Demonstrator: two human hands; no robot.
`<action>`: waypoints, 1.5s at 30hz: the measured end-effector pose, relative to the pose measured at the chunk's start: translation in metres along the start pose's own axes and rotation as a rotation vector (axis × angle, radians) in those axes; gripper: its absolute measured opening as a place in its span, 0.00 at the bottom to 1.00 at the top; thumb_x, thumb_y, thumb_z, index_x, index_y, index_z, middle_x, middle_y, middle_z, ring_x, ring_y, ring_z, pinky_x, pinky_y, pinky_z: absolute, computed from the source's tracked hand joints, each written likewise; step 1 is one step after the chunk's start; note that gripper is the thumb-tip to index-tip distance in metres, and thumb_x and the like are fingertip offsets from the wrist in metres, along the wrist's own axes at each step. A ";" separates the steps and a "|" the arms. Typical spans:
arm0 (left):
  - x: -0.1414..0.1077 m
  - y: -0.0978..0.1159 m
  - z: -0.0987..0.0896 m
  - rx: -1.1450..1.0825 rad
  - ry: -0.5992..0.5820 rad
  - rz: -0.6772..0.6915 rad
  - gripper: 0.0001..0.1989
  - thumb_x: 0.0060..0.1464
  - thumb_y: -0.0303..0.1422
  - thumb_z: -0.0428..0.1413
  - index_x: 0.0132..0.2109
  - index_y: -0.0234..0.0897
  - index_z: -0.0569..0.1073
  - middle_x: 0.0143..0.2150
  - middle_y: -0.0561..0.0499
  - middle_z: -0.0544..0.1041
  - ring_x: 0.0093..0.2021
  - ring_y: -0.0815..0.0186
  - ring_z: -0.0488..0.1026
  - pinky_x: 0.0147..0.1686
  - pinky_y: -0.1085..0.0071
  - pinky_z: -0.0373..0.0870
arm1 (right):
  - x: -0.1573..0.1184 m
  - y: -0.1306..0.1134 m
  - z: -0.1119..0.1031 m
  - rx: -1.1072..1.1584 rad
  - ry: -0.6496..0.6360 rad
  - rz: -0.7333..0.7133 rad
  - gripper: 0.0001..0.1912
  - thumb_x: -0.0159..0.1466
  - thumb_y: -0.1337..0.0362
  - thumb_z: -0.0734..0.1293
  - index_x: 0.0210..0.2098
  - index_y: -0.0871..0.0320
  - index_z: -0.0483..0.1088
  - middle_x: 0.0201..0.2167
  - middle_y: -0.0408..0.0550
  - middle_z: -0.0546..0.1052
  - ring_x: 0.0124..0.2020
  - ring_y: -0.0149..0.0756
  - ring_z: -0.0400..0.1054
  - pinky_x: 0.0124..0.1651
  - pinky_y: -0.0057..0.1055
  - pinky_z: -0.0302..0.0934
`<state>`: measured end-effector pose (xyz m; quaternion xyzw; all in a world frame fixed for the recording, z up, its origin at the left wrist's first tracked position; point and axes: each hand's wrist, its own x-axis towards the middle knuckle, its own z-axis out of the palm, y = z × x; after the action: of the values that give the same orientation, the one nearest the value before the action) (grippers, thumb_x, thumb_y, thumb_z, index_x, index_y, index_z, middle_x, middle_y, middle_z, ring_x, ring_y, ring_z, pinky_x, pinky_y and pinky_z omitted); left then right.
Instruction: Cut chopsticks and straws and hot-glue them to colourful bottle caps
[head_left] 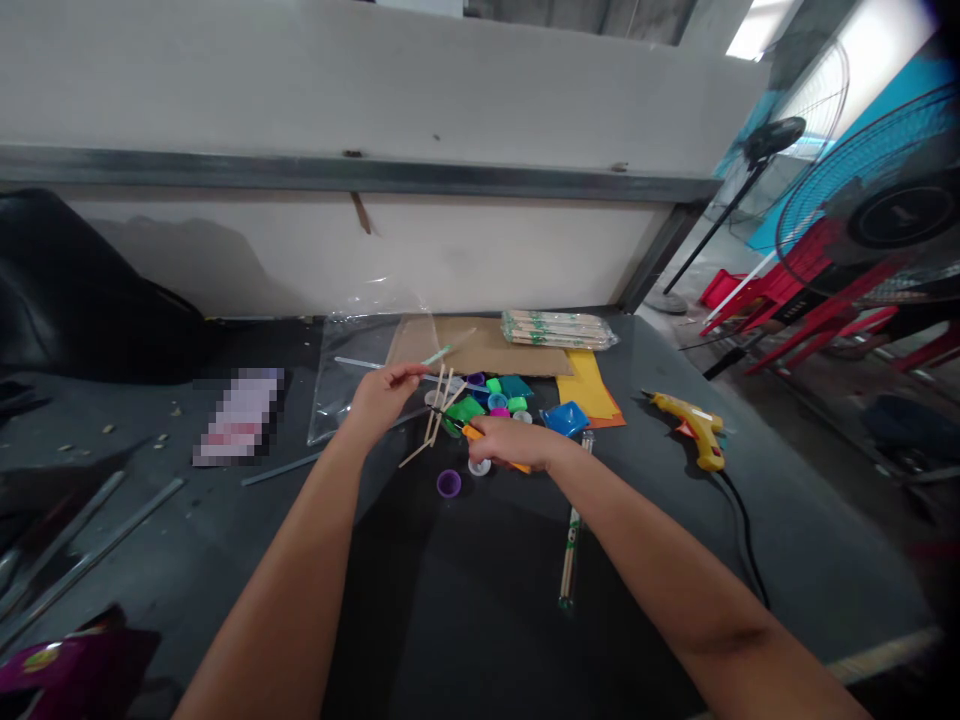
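My left hand [386, 398] pinches one end of a thin clear plastic wrapper with green print [436, 355], held above the table. In my right hand [504, 442] is an orange-handled tool [472, 432] with a narrow dark tip pointing left; whether it is a knife or scissors I cannot tell. Several loose wooden sticks [437, 420] lie beneath and between the hands, some crossing. Around my right hand are small coloured caps, among them a purple cap [448, 484] and a white cap [480, 466]. A blue packet [565, 418] and a green packet [466, 410] lie nearby.
Wrapped chopsticks [571, 545] lie near my right forearm. Behind are a chopstick bundle [559, 328], cardboard [480, 345], yellow sheets [585, 388] and a clear bag [337, 350]. A corded yellow glue gun [694, 425] sits right; a black bag [82, 290] stands left.
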<state>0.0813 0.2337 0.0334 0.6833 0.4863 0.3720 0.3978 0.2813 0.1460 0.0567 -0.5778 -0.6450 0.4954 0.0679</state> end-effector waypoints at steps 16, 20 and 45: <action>-0.013 0.040 0.003 0.164 -0.253 -0.007 0.12 0.47 0.41 0.57 0.27 0.36 0.75 0.22 0.56 0.69 0.24 0.70 0.62 0.28 0.72 0.57 | -0.016 -0.018 0.007 -0.431 0.056 -0.033 0.22 0.54 0.51 0.62 0.42 0.61 0.62 0.30 0.52 0.73 0.23 0.37 0.65 0.22 0.32 0.50; -0.014 0.039 -0.010 0.147 -0.005 -0.002 0.13 0.51 0.43 0.53 0.29 0.38 0.74 0.22 0.54 0.71 0.23 0.69 0.63 0.26 0.71 0.57 | -0.021 -0.018 0.001 -0.398 0.015 -0.002 0.25 0.53 0.49 0.64 0.43 0.60 0.63 0.29 0.51 0.73 0.25 0.39 0.66 0.23 0.33 0.51; -0.065 0.010 0.010 0.902 -0.241 0.022 0.06 0.51 0.35 0.54 0.31 0.39 0.75 0.34 0.43 0.78 0.37 0.55 0.74 0.34 0.66 0.62 | -0.016 0.012 -0.029 -0.298 0.177 0.061 0.26 0.52 0.48 0.65 0.43 0.59 0.62 0.32 0.50 0.73 0.29 0.40 0.66 0.26 0.33 0.50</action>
<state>0.0780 0.1673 0.0303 0.8315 0.5424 0.0454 0.1107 0.3138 0.1478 0.0706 -0.6420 -0.6851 0.3435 0.0230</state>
